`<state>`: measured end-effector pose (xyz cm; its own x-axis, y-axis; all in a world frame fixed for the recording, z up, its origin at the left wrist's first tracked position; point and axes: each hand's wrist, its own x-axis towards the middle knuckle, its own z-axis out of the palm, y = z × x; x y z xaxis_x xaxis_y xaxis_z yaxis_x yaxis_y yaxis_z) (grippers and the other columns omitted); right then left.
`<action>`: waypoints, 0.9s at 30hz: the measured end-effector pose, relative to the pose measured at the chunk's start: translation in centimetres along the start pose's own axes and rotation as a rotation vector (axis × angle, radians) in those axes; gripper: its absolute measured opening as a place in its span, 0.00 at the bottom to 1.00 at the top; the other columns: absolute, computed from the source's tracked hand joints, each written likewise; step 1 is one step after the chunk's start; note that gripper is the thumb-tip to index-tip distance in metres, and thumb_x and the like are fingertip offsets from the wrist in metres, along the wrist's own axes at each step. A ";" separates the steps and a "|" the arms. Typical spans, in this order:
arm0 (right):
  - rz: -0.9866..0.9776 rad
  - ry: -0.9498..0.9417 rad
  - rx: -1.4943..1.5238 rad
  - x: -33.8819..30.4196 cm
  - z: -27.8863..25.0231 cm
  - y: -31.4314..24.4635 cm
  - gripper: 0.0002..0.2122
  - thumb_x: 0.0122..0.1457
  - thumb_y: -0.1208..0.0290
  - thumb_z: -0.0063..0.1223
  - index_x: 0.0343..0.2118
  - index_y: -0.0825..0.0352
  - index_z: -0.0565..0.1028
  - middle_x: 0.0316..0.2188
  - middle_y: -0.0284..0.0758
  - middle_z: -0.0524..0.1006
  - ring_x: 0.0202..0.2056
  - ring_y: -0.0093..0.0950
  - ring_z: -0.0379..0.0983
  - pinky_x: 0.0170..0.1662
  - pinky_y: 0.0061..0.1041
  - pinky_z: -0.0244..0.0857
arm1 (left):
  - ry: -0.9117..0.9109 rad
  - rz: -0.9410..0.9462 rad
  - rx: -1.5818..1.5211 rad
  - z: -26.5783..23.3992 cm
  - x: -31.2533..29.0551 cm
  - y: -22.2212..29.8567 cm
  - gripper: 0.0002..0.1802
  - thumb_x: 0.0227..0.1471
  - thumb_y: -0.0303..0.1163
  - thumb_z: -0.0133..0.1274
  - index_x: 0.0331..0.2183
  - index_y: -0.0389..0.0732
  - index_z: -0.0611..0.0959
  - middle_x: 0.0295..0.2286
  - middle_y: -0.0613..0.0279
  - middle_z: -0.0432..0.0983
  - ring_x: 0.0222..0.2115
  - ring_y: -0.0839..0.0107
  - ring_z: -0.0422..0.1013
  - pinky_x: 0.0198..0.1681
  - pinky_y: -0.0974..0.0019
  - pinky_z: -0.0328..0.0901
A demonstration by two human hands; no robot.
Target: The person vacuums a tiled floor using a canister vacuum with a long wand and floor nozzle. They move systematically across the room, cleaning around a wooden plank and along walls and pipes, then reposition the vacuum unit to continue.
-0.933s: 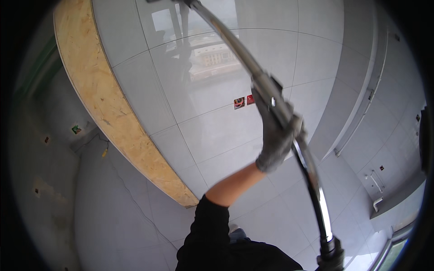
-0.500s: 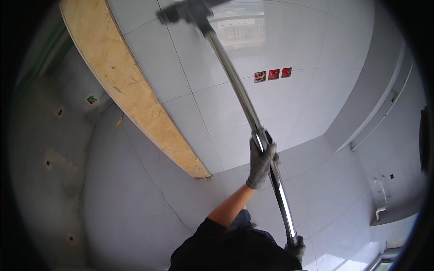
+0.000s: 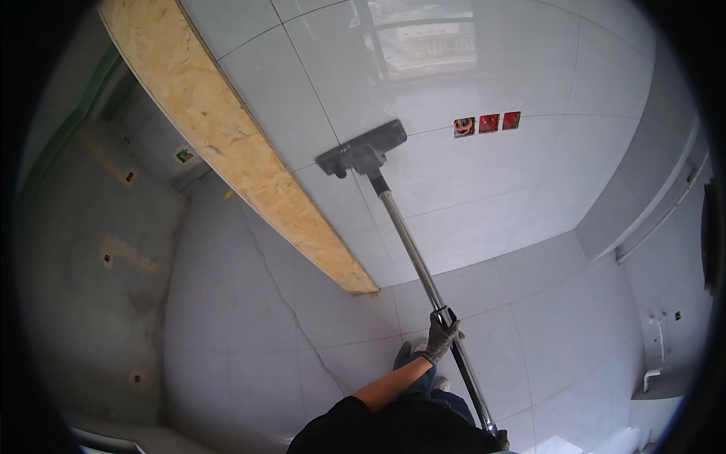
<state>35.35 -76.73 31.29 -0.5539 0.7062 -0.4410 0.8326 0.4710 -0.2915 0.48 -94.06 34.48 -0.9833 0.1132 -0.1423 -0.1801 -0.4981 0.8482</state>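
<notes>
A vacuum cleaner wand [image 3: 414,253], a long chrome tube, slants up from lower right to its wide grey nozzle head [image 3: 364,151]. That head lies against the grey tiled wall [image 3: 529,178], across a joint between tiles. My left hand [image 3: 442,338], in a grey glove, is closed round the tube's black-collared joint at mid-length. Down at the lower edge my right hand [image 3: 502,440], also gloved, is at the tube's bottom end; only a small part of it shows, and my body partly covers it.
Three red socket boxes [image 3: 488,123], one with wires, are set in the wall right of the nozzle. A chipboard-faced wall end [image 3: 242,163] runs along the left. A thin cable [image 3: 291,310] trails over the tiled floor [image 3: 227,340]. White pipes [image 3: 659,340] stand out at far right.
The nozzle head has come down the wall from the top edge to beside the socket boxes. My left hand has moved lower with the wand, and my right hand has sunk nearer the lower edge.
</notes>
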 end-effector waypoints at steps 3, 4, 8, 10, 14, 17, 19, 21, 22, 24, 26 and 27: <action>-0.065 0.056 0.030 0.9 0.3 -0.4 0.20 0.34 0.70 0.65 0.31 0.60 0.67 0.23 0.38 0.76 0.29 0.38 0.76 0.30 0.38 0.69 | 0.093 -0.016 -0.010 0.7 0.2 1.6 0.28 0.49 0.23 0.58 0.48 0.45 0.61 0.30 0.63 0.67 0.20 0.70 0.69 0.19 0.65 0.71; -0.051 0.057 0.009 1.4 0.1 -1.7 0.20 0.33 0.70 0.66 0.30 0.59 0.67 0.23 0.38 0.76 0.29 0.39 0.76 0.30 0.39 0.69 | 0.104 0.053 -0.036 1.2 1.3 4.0 0.28 0.48 0.23 0.58 0.48 0.45 0.61 0.30 0.63 0.67 0.19 0.70 0.69 0.18 0.66 0.71; -0.400 -0.076 0.299 4.8 -0.9 -10.5 0.26 0.33 0.64 0.71 0.36 0.63 0.69 0.24 0.37 0.77 0.27 0.33 0.76 0.30 0.34 0.70 | 0.074 0.329 -0.046 2.8 7.0 17.5 0.31 0.48 0.23 0.59 0.49 0.47 0.61 0.29 0.64 0.66 0.18 0.73 0.68 0.16 0.70 0.68; -0.569 -0.184 0.327 6.1 -1.0 -14.3 0.28 0.35 0.62 0.73 0.39 0.63 0.69 0.26 0.36 0.77 0.27 0.29 0.75 0.31 0.32 0.70 | 0.049 0.485 -0.011 3.3 8.6 22.4 0.25 0.49 0.21 0.58 0.44 0.44 0.61 0.25 0.62 0.68 0.14 0.75 0.67 0.15 0.71 0.67; -0.757 -0.387 0.438 8.0 0.0 -15.1 0.26 0.37 0.62 0.72 0.37 0.63 0.68 0.25 0.31 0.75 0.28 0.19 0.69 0.32 0.24 0.67 | 0.057 0.454 0.063 2.8 8.4 23.4 0.23 0.51 0.24 0.57 0.42 0.43 0.61 0.25 0.63 0.67 0.14 0.75 0.67 0.17 0.70 0.68; -0.514 -0.448 0.386 9.1 1.3 -9.6 0.26 0.36 0.63 0.73 0.37 0.63 0.67 0.26 0.32 0.75 0.29 0.21 0.71 0.33 0.25 0.68 | 0.128 0.294 0.005 1.9 7.0 16.0 0.26 0.51 0.23 0.56 0.48 0.42 0.61 0.28 0.62 0.67 0.17 0.75 0.68 0.18 0.70 0.68; -0.265 -0.462 0.249 9.3 1.6 -4.1 0.27 0.34 0.63 0.73 0.36 0.62 0.67 0.27 0.34 0.76 0.29 0.25 0.73 0.35 0.29 0.70 | 0.172 0.165 0.030 0.9 5.3 8.7 0.27 0.49 0.23 0.57 0.47 0.41 0.62 0.28 0.61 0.68 0.19 0.74 0.69 0.19 0.69 0.70; -0.236 -0.371 -0.019 8.2 1.3 2.2 0.28 0.32 0.62 0.74 0.36 0.62 0.67 0.27 0.35 0.77 0.30 0.31 0.75 0.36 0.32 0.70 | 0.199 -0.051 0.091 -0.3 3.3 1.0 0.31 0.48 0.19 0.57 0.50 0.42 0.60 0.28 0.61 0.68 0.18 0.71 0.69 0.19 0.65 0.71; -0.225 -0.356 0.008 7.1 1.2 5.1 0.29 0.31 0.61 0.74 0.36 0.62 0.67 0.28 0.36 0.77 0.31 0.32 0.75 0.36 0.33 0.70 | 0.219 -0.161 0.066 -0.8 2.2 -2.6 0.30 0.48 0.20 0.58 0.49 0.42 0.61 0.28 0.60 0.69 0.17 0.69 0.71 0.19 0.65 0.71; -0.101 -0.336 0.040 4.8 1.1 9.8 0.30 0.30 0.61 0.74 0.36 0.62 0.67 0.28 0.36 0.78 0.31 0.33 0.76 0.36 0.34 0.71 | 0.189 -0.292 0.158 -1.6 0.7 -8.4 0.29 0.47 0.21 0.59 0.46 0.39 0.62 0.28 0.60 0.70 0.17 0.67 0.73 0.18 0.66 0.71; -0.025 -0.331 0.158 2.9 1.4 13.0 0.29 0.29 0.62 0.74 0.35 0.61 0.68 0.28 0.35 0.78 0.30 0.33 0.76 0.36 0.34 0.70 | 0.169 -0.289 0.151 -2.0 -0.4 -11.8 0.27 0.45 0.22 0.60 0.42 0.38 0.61 0.28 0.59 0.70 0.17 0.67 0.73 0.18 0.65 0.72; -0.011 -0.322 0.238 2.5 1.6 13.9 0.29 0.29 0.62 0.74 0.35 0.61 0.68 0.28 0.35 0.78 0.30 0.32 0.76 0.36 0.34 0.70 | 0.162 -0.303 0.145 -1.9 -0.6 -12.5 0.27 0.45 0.22 0.61 0.41 0.37 0.60 0.28 0.59 0.70 0.18 0.68 0.73 0.18 0.65 0.72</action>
<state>45.52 -69.26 24.78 -0.5654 0.4823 -0.6691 0.8247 0.3152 -0.4696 3.30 -89.55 22.99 -0.8794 0.0931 -0.4669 -0.4693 -0.3344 0.8173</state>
